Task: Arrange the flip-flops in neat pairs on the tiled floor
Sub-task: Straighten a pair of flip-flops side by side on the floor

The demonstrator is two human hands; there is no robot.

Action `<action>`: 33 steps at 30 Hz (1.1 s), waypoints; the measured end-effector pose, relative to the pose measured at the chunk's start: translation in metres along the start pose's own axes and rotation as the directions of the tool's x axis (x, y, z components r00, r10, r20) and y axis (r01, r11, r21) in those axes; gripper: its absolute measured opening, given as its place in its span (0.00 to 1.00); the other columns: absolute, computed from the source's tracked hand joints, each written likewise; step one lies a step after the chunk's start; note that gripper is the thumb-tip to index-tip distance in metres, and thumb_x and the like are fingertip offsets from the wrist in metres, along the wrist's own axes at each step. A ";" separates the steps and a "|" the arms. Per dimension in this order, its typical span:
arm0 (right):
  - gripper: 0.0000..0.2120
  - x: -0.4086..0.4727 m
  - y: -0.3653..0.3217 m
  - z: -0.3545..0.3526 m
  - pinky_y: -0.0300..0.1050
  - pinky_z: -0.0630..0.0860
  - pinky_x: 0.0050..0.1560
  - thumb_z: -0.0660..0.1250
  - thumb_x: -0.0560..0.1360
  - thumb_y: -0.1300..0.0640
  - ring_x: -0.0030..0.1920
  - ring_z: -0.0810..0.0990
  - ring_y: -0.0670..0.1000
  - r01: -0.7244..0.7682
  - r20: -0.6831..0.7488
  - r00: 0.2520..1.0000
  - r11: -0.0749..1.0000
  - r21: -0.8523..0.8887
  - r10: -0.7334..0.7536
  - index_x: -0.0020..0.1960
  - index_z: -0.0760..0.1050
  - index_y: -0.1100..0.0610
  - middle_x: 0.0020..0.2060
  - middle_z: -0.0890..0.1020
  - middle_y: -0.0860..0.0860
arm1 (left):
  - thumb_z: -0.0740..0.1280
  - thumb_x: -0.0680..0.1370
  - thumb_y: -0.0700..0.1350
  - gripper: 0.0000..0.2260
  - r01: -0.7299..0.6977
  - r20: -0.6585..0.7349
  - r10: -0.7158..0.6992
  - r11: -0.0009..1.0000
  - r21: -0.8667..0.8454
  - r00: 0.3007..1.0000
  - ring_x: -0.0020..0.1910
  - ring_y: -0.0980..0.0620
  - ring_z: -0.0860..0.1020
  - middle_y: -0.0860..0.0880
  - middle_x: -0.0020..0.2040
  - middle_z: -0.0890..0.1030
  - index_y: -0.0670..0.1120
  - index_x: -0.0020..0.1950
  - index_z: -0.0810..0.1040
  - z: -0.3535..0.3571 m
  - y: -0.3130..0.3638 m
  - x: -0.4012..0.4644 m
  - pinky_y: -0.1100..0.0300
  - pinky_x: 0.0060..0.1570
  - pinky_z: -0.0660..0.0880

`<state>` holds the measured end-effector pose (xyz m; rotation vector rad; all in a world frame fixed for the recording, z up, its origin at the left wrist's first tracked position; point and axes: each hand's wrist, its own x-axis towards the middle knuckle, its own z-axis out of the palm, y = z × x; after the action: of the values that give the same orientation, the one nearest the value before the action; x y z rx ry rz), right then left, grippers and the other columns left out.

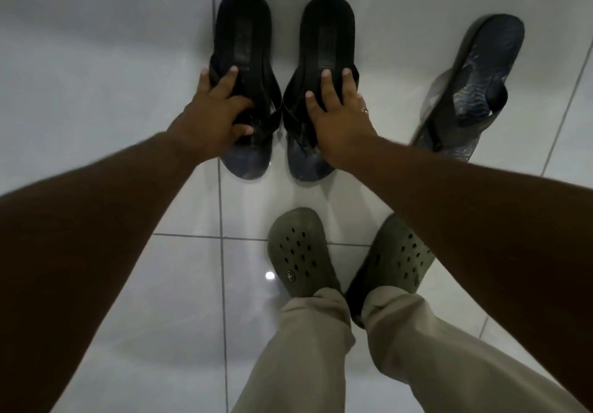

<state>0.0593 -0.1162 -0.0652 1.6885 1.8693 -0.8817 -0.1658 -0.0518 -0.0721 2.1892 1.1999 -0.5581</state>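
Two black flip-flops lie side by side on the white tiled floor (96, 59), heels pointing away from me. My left hand (211, 117) grips the straps of the left flip-flop (242, 37). My right hand (337, 114) presses on the straps of the right flip-flop (327, 37), fingers spread over them. A third flip-flop (481, 69), dark blue with a wavy pattern, lies alone at the right, angled with its heel toward the upper right.
My own feet in olive-green perforated clogs (300, 252) stand just below the pair, with beige trouser legs (308, 348) beneath. Grey grout lines cross the glossy tiles.
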 end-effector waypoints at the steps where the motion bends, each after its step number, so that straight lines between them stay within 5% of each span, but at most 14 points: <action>1: 0.44 0.000 -0.003 0.001 0.65 0.47 0.75 0.71 0.74 0.50 0.76 0.36 0.68 -0.001 0.002 1.000 1.000 0.000 0.001 0.79 0.46 0.55 0.78 0.39 0.61 | 0.65 0.77 0.51 0.20 -0.003 -0.003 0.003 1.000 -0.003 1.000 0.75 0.26 0.48 0.37 0.80 0.53 0.46 0.68 0.74 -0.001 -0.002 -0.001 0.35 0.75 0.52; 9: 0.45 -0.005 0.003 -0.001 0.65 0.49 0.75 0.71 0.73 0.47 0.77 0.38 0.68 0.076 -0.012 0.997 0.997 0.000 -0.076 0.79 0.47 0.53 0.79 0.40 0.60 | 0.67 0.76 0.53 0.22 -0.003 -0.011 0.003 0.999 0.034 1.000 0.76 0.26 0.49 0.39 0.80 0.54 0.47 0.68 0.73 0.000 -0.003 -0.002 0.32 0.72 0.56; 14: 0.48 -0.018 0.017 -0.014 0.65 0.50 0.74 0.72 0.72 0.45 0.77 0.38 0.66 0.135 -0.058 0.990 0.982 0.132 -0.129 0.80 0.44 0.52 0.78 0.37 0.59 | 0.70 0.73 0.53 0.26 0.009 -0.077 0.003 0.988 0.153 0.997 0.77 0.31 0.50 0.39 0.79 0.59 0.47 0.69 0.71 -0.016 0.017 -0.005 0.30 0.72 0.50; 22: 0.49 -0.018 0.112 -0.066 0.62 0.47 0.76 0.69 0.73 0.40 0.77 0.37 0.65 -0.062 -0.130 0.987 0.977 0.202 0.089 0.79 0.41 0.56 0.79 0.39 0.60 | 0.70 0.73 0.54 0.33 -0.105 -0.145 0.128 0.983 0.153 0.981 0.77 0.34 0.56 0.37 0.77 0.61 0.44 0.75 0.65 -0.070 0.089 0.060 0.37 0.74 0.55; 29: 0.45 0.067 0.183 -0.163 0.61 0.52 0.76 0.65 0.75 0.42 0.78 0.45 0.64 -0.067 -0.269 0.955 0.975 0.213 0.125 0.79 0.43 0.58 0.79 0.45 0.58 | 0.68 0.75 0.53 0.35 -0.080 -0.202 0.097 0.993 0.090 0.975 0.79 0.37 0.51 0.39 0.80 0.53 0.43 0.78 0.58 -0.097 0.139 0.130 0.41 0.76 0.54; 33: 0.43 0.116 0.188 -0.184 0.61 0.52 0.76 0.66 0.75 0.42 0.77 0.54 0.62 -0.122 -0.188 0.971 0.984 0.127 0.145 0.79 0.48 0.59 0.78 0.53 0.60 | 0.67 0.77 0.51 0.39 -0.044 -0.202 0.059 0.996 0.078 0.978 0.79 0.38 0.46 0.41 0.81 0.46 0.46 0.80 0.48 -0.119 0.130 0.162 0.41 0.77 0.50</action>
<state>0.2435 0.1039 -0.0504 2.0113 1.8327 -0.8063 0.0386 0.0704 -0.0440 2.3790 1.2399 -0.3679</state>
